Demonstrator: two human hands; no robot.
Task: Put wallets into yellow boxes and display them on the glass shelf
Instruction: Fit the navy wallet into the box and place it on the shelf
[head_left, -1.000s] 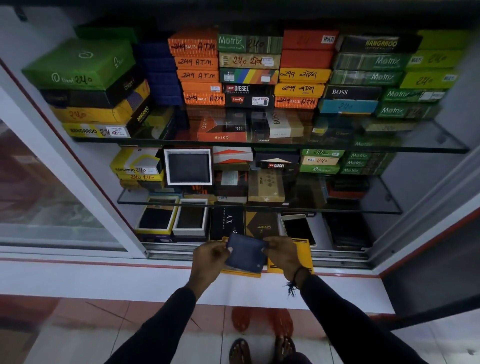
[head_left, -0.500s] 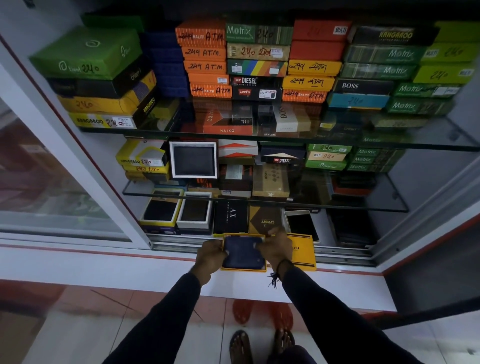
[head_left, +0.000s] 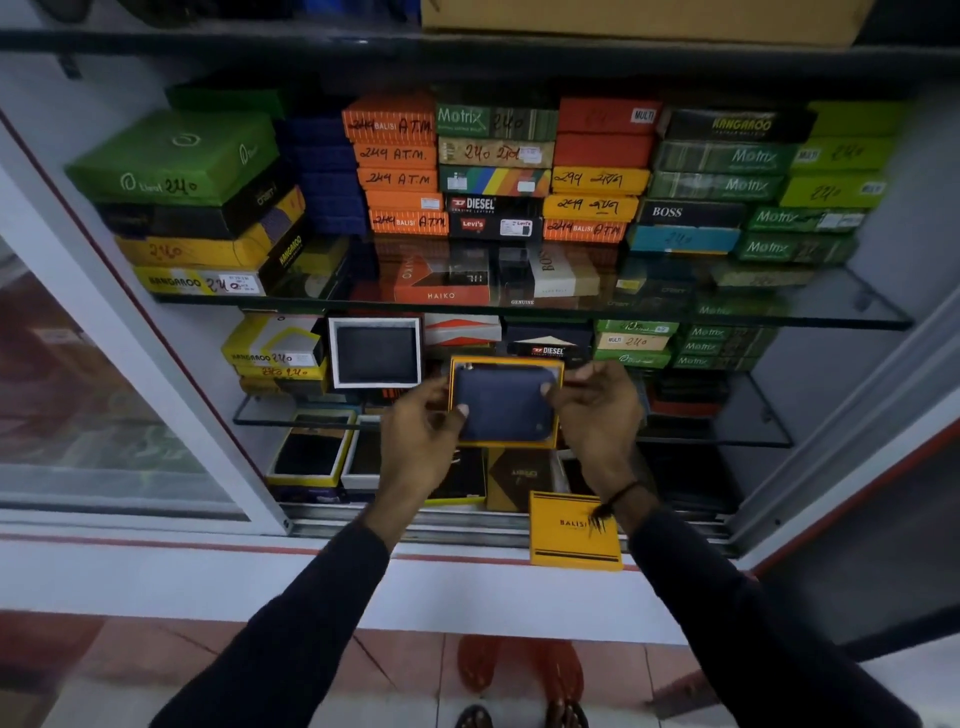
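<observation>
now both hands lift the boxed wallet.
left hand (head_left: 423, 431) and right hand (head_left: 597, 410) pinch the yellow box (head_left: 457, 374); tilted, its navy wallet (head_left: 504, 402) could slide out.

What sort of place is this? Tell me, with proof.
Most likely a small shop's wallet display cabinet: stacked branded boxes with handwritten prices, glass shelves behind a sliding glass door, and both hands holding a boxed dark wallet up for display.
</observation>
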